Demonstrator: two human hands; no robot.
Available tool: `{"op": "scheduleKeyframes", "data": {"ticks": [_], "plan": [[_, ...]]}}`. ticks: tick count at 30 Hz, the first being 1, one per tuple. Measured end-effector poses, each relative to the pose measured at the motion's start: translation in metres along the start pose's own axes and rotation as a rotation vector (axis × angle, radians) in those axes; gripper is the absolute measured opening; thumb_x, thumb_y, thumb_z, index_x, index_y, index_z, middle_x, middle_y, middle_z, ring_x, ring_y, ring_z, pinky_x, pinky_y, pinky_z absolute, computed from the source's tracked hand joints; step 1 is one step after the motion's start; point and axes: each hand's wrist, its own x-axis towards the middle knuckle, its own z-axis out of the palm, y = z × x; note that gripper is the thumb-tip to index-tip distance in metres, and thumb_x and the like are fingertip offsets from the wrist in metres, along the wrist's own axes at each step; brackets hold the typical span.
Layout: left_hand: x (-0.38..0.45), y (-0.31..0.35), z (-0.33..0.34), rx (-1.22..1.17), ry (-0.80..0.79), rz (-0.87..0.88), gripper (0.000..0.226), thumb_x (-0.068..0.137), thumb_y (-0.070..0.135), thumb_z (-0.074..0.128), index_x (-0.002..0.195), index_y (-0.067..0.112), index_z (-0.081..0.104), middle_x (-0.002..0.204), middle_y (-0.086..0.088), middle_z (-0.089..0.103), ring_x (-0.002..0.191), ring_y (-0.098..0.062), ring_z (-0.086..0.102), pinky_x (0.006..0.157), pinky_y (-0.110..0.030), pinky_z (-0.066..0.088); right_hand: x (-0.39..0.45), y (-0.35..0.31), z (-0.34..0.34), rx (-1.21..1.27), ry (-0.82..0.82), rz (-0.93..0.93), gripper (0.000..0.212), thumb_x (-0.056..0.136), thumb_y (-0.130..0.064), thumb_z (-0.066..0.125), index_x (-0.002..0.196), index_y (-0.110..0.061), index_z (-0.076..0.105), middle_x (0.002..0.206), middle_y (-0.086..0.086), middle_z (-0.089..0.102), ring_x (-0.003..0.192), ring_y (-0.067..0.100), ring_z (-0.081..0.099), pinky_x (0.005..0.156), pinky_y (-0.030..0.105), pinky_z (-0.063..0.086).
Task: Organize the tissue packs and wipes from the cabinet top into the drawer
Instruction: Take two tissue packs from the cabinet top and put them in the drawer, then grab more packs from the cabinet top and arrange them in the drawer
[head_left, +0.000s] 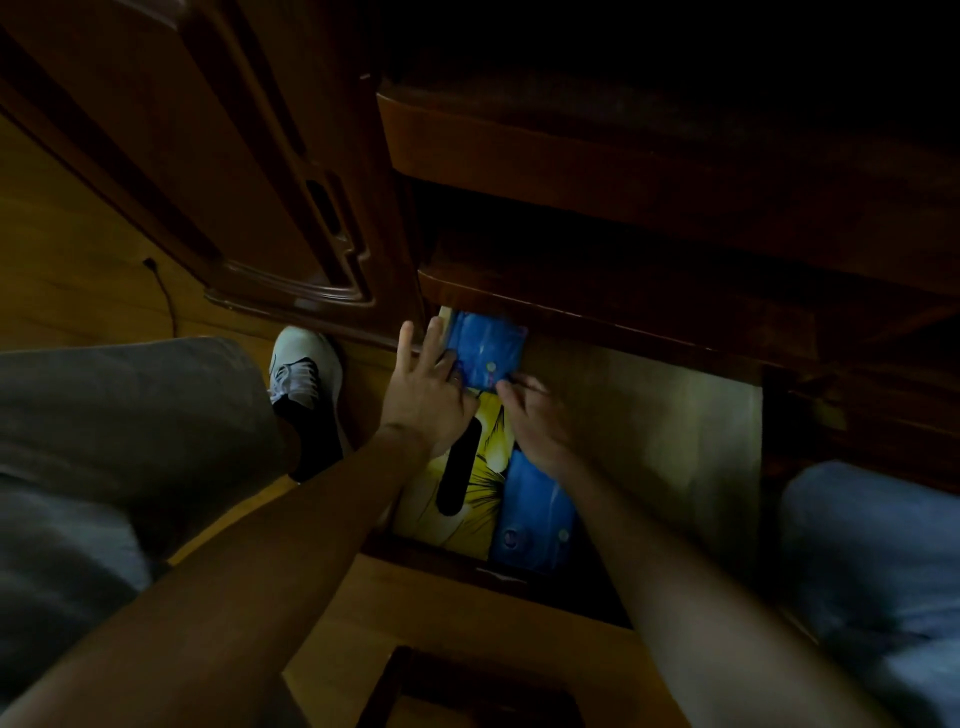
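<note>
Drawer: open pale-wood drawer (649, 441), pulled out low from the dark brown cabinet (623, 156); landmark for all below.
Far blue pack: soft blue plastic-wrapped tissue pack (485, 353), at the drawer's far left corner, partly tucked under the cabinet edge.
Left hand (423, 395): fingers spread, pressing flat on the left edge of the far blue pack, thumb out over the drawer's left wall; not clenched.
Right hand (535, 421): fingertips pinching the near right corner of the same pack (exact contact blurred).
Yellow box: flat yellow cardboard tissue box with a dark oval slot (457, 483), along the drawer's left side, nearer the front, partly under the left wrist.
Near blue pack: second blue plastic-wrapped pack (535, 519), just right of the yellow box, at the drawer's front.
Handling: likely light, squashy, wrapper slick; best held across the short sides or pushed flat, not by a corner.
Orientation: long axis of the far blue pack looks to run front to back in the drawer, roughly in line with the yellow box; lying flat.
Remaining space: right half of the drawer bare.
</note>
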Motion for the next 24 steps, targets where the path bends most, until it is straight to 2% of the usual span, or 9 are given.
{"op": "scheduleKeyframes", "data": {"ticks": [5,7,9,12,14,17,19,22,24], "plan": [[-0.007,-0.007,0.001,0.166,-0.037,0.117,0.072,0.101,0.053,0.002,0.148,0.02,0.045,0.152,-0.01,0.049,0.153,-0.042,-0.001,0.118,-0.064,-0.007,-0.009,0.002,-0.007,-0.242,0.08,-0.122,0.04,0.105,-0.053,0.026,0.118,-0.03,0.056,0.097,-0.003,0.066,0.083,0.021,0.066,0.069,0.036,0.05],[-0.005,-0.006,0.0,0.176,-0.049,0.106,0.074,0.101,0.055,0.001,0.145,0.021,0.049,0.153,-0.006,0.048,0.154,-0.04,-0.006,0.117,-0.065,-0.01,-0.009,0.001,-0.006,-0.148,-0.019,-0.103,0.047,0.106,-0.053,0.027,0.112,-0.024,0.062,0.115,0.0,0.063,0.1,0.023,0.064,0.081,0.038,0.048],[-0.003,-0.004,-0.003,0.164,-0.059,0.089,0.074,0.101,0.054,0.003,0.143,0.019,0.052,0.152,-0.006,0.049,0.154,-0.038,-0.008,0.116,-0.065,-0.014,-0.011,0.002,-0.009,-0.045,-0.056,-0.073,0.052,0.106,-0.055,0.029,0.126,-0.022,0.063,0.136,0.0,0.057,0.109,0.021,0.061,0.086,0.035,0.045],[-0.005,-0.002,-0.01,0.114,-0.056,0.064,0.069,0.101,0.053,0.008,0.149,0.018,0.043,0.155,-0.008,0.045,0.155,-0.035,-0.001,0.117,-0.064,-0.014,-0.018,0.005,-0.022,0.035,-0.018,-0.031,0.053,0.105,-0.056,0.029,0.151,-0.031,0.04,0.141,0.003,0.056,0.104,0.014,0.057,0.077,0.029,0.043],[-0.012,-0.004,-0.019,0.048,0.003,0.05,0.064,0.102,0.051,0.014,0.15,0.017,0.039,0.153,-0.008,0.045,0.153,-0.032,0.014,0.119,-0.063,-0.006,-0.024,0.007,-0.034,0.06,0.028,-0.008,0.054,0.105,-0.055,0.031,0.155,-0.033,0.031,0.148,0.005,0.052,0.116,0.021,0.059,0.088,0.034,0.048],[-0.024,-0.004,-0.038,-0.024,0.089,0.056,0.059,0.102,0.049,0.024,0.149,0.016,0.041,0.153,-0.009,0.044,0.148,-0.03,0.028,0.122,-0.06,0.004,-0.036,0.005,-0.058,0.053,0.006,0.005,0.053,0.105,-0.048,0.04,0.155,-0.033,0.031,0.141,0.008,0.055,0.113,0.024,0.062,0.096,0.051,0.053],[-0.03,-0.002,-0.063,-0.077,0.149,0.06,0.056,0.102,0.047,0.029,0.146,0.017,0.044,0.149,-0.008,0.049,0.139,-0.029,0.042,0.121,-0.054,0.021,-0.046,-0.005,-0.081,0.022,0.003,-0.035,0.05,0.104,-0.039,0.049,0.152,-0.034,0.036,0.132,0.003,0.06,0.104,0.018,0.064,0.09,0.047,0.057],[-0.034,-0.004,-0.128,-0.211,0.325,0.066,0.047,0.102,0.043,0.033,0.138,0.02,0.051,0.125,-0.002,0.066,0.105,-0.023,0.067,0.084,-0.041,0.055,-0.066,-0.036,-0.131,-0.026,0.228,-0.185,0.033,0.101,-0.027,0.059,0.134,-0.03,0.058,0.118,-0.006,0.07,0.095,0.005,0.066,0.078,0.021,0.054],[-0.037,-0.013,-0.184,-0.29,0.526,0.08,0.038,0.102,0.04,0.038,0.13,0.022,0.057,0.11,0.003,0.071,0.08,-0.018,0.072,0.054,-0.034,0.055,-0.087,-0.067,-0.174,-0.024,0.432,-0.309,0.02,0.099,-0.03,0.059,0.118,-0.029,0.068,0.096,-0.011,0.075,0.076,0.0,0.067,0.063,0.019,0.054]]}}
